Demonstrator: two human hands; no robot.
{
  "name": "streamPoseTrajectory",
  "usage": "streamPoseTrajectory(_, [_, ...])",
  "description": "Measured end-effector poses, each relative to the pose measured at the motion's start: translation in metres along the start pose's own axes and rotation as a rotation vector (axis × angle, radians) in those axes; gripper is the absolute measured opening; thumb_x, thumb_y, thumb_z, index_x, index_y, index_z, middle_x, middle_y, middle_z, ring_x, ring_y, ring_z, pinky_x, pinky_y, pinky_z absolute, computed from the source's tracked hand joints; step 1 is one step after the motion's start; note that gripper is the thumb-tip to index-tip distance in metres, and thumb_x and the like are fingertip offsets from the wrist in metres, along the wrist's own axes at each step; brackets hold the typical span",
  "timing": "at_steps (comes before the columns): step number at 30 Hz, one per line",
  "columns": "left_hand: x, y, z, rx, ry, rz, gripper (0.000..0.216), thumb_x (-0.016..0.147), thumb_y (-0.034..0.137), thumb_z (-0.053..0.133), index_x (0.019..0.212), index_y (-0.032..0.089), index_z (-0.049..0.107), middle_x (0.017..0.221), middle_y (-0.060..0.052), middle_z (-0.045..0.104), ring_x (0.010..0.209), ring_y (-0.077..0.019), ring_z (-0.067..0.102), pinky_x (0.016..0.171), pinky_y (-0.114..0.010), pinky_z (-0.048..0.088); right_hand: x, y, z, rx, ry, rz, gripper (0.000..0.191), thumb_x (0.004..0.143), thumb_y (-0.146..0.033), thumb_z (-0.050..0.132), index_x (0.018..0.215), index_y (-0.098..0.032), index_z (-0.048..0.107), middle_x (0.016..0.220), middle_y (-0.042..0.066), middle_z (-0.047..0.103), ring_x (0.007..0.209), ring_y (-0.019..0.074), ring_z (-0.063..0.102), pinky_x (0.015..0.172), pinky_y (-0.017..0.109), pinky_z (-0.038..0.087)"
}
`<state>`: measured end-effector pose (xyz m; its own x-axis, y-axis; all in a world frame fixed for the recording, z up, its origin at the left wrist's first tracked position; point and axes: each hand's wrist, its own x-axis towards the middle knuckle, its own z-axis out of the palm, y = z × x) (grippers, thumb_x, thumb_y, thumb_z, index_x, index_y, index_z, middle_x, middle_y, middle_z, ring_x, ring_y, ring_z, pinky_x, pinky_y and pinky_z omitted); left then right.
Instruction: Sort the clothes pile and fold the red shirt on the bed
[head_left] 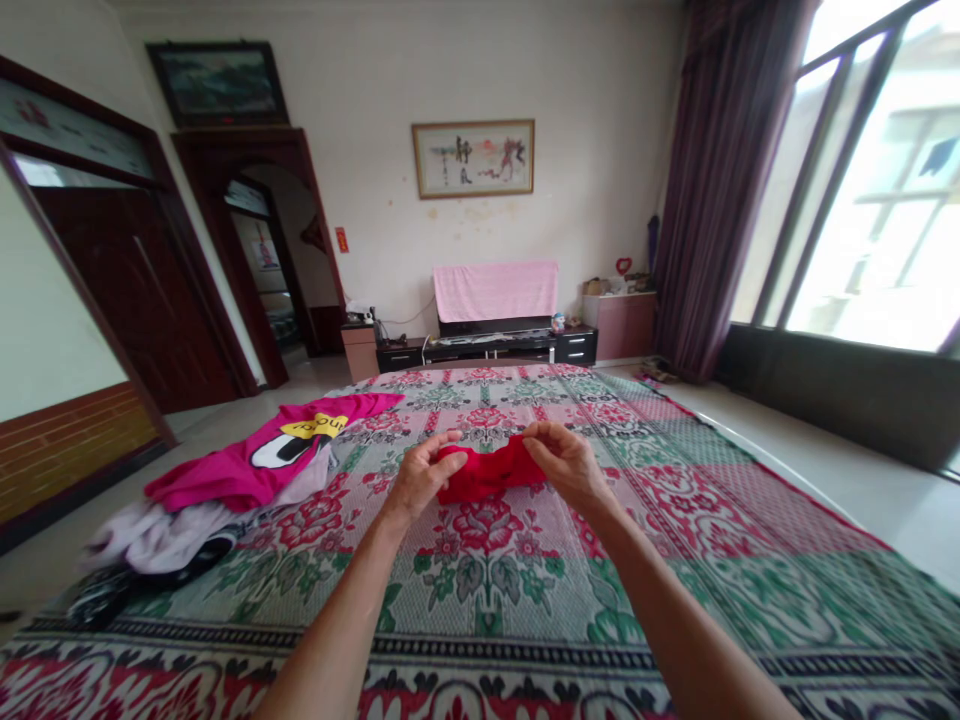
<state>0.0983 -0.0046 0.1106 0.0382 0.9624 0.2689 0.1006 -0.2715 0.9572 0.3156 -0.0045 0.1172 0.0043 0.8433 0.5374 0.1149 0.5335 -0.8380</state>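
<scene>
A small red piece of cloth [487,475], perhaps a garment whose kind I cannot make out, is stretched between my two hands above a flower-patterned bedspread [487,590]. My left hand [426,475] pinches its left end between thumb and fingers. At the opposite end my right hand [566,460] grips the upper right corner. The cloth sags a little in the middle, and its lower edge hangs at or just over the bedspread; contact there is hard to tell.
To the left lies a heap of clothes, with a bright pink printed shirt [262,455] over pale garments [161,535] and a dark one [199,560]. Beyond the bedspread stands a low black cabinet [577,347] with a pink cloth [495,290] draped above it. A purple curtain [724,190] hangs right.
</scene>
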Motion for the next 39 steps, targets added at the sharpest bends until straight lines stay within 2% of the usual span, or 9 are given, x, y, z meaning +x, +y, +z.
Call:
streamPoseTrajectory(3, [-0.009,0.014,0.013,0.081,-0.180,0.065,0.060,0.064,0.037,0.072,0.120,0.017,0.060,0.071,0.001,0.064,0.055,-0.0091,0.054,0.052,-0.019,0.043,-0.005,-0.025,0.007,0.059,-0.162,0.021,0.016,0.074,-0.034,0.061,0.078,-0.018,0.061,0.065,-0.002,0.059,0.053,0.0074,0.048,0.049,0.021,0.039])
streamPoseTrajectory(6, [-0.013,0.019,0.022,0.163,-0.245,0.135,0.035,0.070,0.036,0.066,0.099,0.018,0.072,0.066,0.001,0.065,0.056,-0.0104,0.055,0.050,-0.019,0.042,-0.007,-0.038,0.009,0.119,-0.271,0.001,0.017,0.075,-0.036,0.061,0.082,-0.019,0.062,0.070,-0.001,0.062,0.057,0.0086,0.052,0.054,0.023,0.043])
streamPoseTrajectory(13, [0.026,0.051,0.013,0.219,-0.002,0.086,0.031,0.073,0.037,0.061,0.089,0.013,0.071,0.055,0.000,0.062,0.039,-0.0093,0.055,0.036,-0.015,0.034,-0.002,0.030,-0.014,-0.140,0.413,0.066,0.034,0.076,-0.045,0.052,0.090,-0.016,0.064,0.082,0.007,0.068,0.074,0.0186,0.059,0.071,0.031,0.046])
streamPoseTrajectory(18, [0.080,0.116,-0.002,0.102,0.421,0.410,0.034,0.076,0.038,0.054,0.095,0.012,0.067,0.061,0.000,0.066,0.047,-0.0111,0.062,0.041,-0.015,0.042,-0.014,0.081,-0.031,-0.315,0.493,0.179,0.044,0.076,-0.046,0.045,0.099,-0.014,0.064,0.088,0.011,0.070,0.077,0.0223,0.061,0.074,0.035,0.045])
streamPoseTrajectory(20, [0.092,0.129,-0.007,0.088,0.526,0.476,0.033,0.077,0.036,0.051,0.094,0.012,0.066,0.060,-0.001,0.066,0.050,-0.0124,0.063,0.041,-0.016,0.044,-0.017,0.086,-0.033,-0.350,0.477,0.191,0.045,0.077,-0.046,0.043,0.102,-0.014,0.063,0.090,0.011,0.070,0.077,0.0222,0.061,0.074,0.035,0.045])
streamPoseTrajectory(24, [0.094,0.127,-0.015,0.178,0.409,0.378,0.026,0.071,0.030,0.055,0.085,0.012,0.067,0.050,0.000,0.061,0.041,-0.0143,0.060,0.035,-0.016,0.040,-0.019,0.088,-0.031,-0.404,0.417,0.217,0.043,0.077,-0.044,0.041,0.103,-0.017,0.063,0.088,0.008,0.071,0.076,0.0212,0.062,0.074,0.034,0.045])
streamPoseTrajectory(30, [0.074,0.144,-0.027,-0.115,0.685,0.632,0.025,0.074,0.032,0.054,0.090,0.016,0.063,0.058,0.002,0.064,0.045,-0.0102,0.060,0.043,-0.017,0.048,-0.019,0.094,-0.028,-0.431,0.346,0.217,0.039,0.079,-0.040,0.040,0.103,-0.018,0.061,0.084,0.007,0.070,0.073,0.0196,0.062,0.072,0.033,0.046])
streamPoseTrajectory(35, [0.062,0.151,-0.024,-0.183,0.436,0.394,0.019,0.068,0.030,0.061,0.079,0.014,0.062,0.049,0.004,0.059,0.044,-0.0104,0.059,0.043,-0.017,0.048,-0.022,0.088,-0.011,-0.378,0.024,0.062,0.047,0.074,-0.033,0.051,0.119,-0.018,0.051,0.098,0.007,0.066,0.077,0.0167,0.061,0.073,0.030,0.048])
streamPoseTrajectory(39, [0.051,0.155,-0.015,-0.238,0.351,0.411,0.021,0.068,0.031,0.062,0.081,0.015,0.062,0.049,0.005,0.058,0.043,-0.0091,0.057,0.041,-0.016,0.046,-0.033,0.077,0.016,-0.583,-0.203,-0.044,0.059,0.069,-0.023,0.057,0.127,-0.018,0.047,0.108,0.010,0.063,0.091,0.0185,0.058,0.083,0.031,0.044])
